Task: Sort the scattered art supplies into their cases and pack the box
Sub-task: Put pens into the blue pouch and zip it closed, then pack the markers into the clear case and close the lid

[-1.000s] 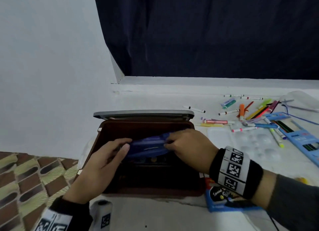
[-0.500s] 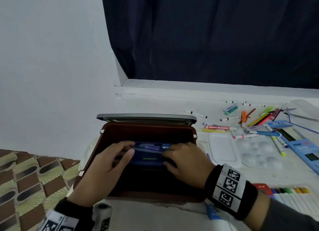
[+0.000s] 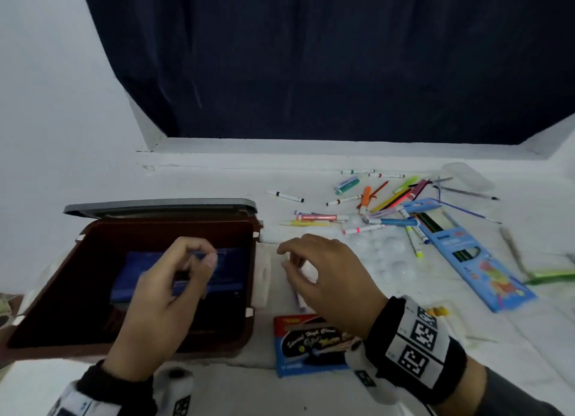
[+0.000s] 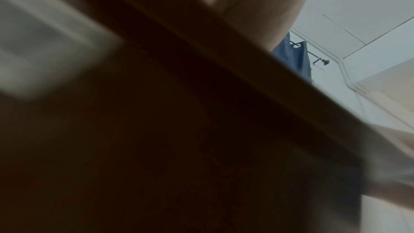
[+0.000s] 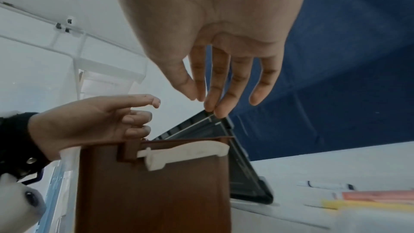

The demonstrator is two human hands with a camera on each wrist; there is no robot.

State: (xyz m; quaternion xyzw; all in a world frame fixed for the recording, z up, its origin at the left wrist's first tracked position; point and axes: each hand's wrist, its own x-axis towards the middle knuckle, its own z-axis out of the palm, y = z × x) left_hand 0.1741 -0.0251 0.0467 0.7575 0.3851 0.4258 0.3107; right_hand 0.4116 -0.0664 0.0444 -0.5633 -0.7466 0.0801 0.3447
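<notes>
A brown box [image 3: 168,224] stands open at the left with its grey lid [image 3: 161,204] tipped back. Inside it lies a flat blue case [image 3: 230,269]. My left hand [image 3: 202,260] hovers over that case with fingers loosely curled and nothing in them. My right hand [image 3: 284,257] is outside the box, just right of its wall, over the white palette [image 3: 389,253], fingers relaxed and empty. The right wrist view shows the right hand [image 5: 215,98] with straight fingers, the left hand [image 5: 143,112] above the box [image 5: 152,192], and a white latch [image 5: 183,153]. The left wrist view is dark and blurred.
Loose markers and pencils [image 3: 367,204] are scattered at the back right. A blue pencil carton [image 3: 473,253] lies open beside them. A red and blue paint box [image 3: 308,344] sits under my right wrist, a purple pen [image 3: 300,302] above it. A clear case [image 3: 466,176] lies far right.
Both hands have let go of the blue case, which now lies flat in the box. The right hand moved right, out of the box. The left hand lifted slightly.
</notes>
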